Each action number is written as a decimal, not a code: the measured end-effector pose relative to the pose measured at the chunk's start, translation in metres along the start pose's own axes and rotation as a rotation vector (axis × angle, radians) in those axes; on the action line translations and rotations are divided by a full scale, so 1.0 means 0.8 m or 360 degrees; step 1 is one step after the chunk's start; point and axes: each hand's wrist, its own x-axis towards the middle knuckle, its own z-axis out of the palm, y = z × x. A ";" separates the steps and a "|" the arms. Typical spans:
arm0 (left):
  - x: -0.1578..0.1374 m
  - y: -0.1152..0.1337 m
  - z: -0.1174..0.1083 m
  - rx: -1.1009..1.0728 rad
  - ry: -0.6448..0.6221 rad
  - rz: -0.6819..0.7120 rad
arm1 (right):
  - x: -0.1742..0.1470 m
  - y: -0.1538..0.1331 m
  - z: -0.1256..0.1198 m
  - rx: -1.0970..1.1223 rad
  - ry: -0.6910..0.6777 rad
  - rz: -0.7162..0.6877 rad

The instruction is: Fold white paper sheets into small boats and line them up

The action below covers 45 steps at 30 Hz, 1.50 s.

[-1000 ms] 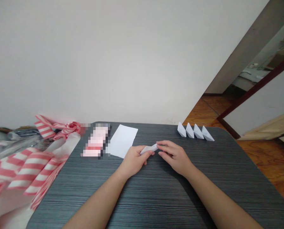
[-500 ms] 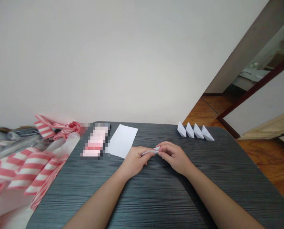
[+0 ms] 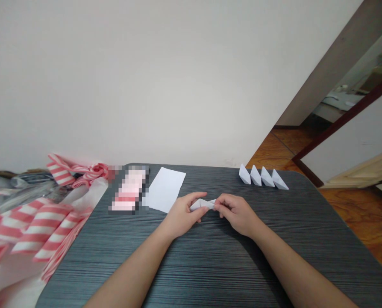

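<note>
Between my two hands is a small folded white paper boat [image 3: 205, 203], its pointed peak showing in the middle. My left hand [image 3: 185, 213] grips its left end, thumb on the near side and index finger stretched out behind. My right hand [image 3: 234, 210] pinches the right tip between thumb and curled fingers. The fingers cover both ends of the paper. Beyond my left hand lies a white sheet of paper [image 3: 165, 188]. Several finished paper boats [image 3: 255, 176] stand in a slanted row at the back right of the table.
The dark wood-grain table [image 3: 197, 273] stands against a pale wall [image 3: 178, 85]. A blurred-out pink and black flat object [image 3: 128, 190] lies at its left. Red-and-white striped cloth [image 3: 46, 222] is heaped beyond the left edge. Wooden floor [image 3: 364, 218] shows on the right.
The paper boat has been tilted and spread so that its peak shows more. My left index finger has lifted off it, and my right fingers have closed further over the right tip.
</note>
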 end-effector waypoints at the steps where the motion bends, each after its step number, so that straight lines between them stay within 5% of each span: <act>1: 0.000 0.000 0.000 -0.0001 -0.0009 -0.0010 | 0.000 0.000 0.000 0.0000 -0.0008 0.0003; 9: 0.000 0.000 0.000 0.0056 -0.0085 0.0075 | -0.003 0.005 0.004 0.0067 -0.0049 0.0022; 17: 0.001 -0.005 0.002 0.0023 -0.0001 0.0082 | -0.002 0.018 0.021 0.0534 0.0051 0.0189; 22: 0.001 -0.007 0.002 0.0008 0.0005 0.0059 | -0.002 0.010 0.013 0.0355 -0.0131 0.0235; 45: 0.001 -0.002 -0.001 -0.0068 -0.0035 -0.0003 | -0.005 0.004 0.014 0.0355 -0.0171 0.0177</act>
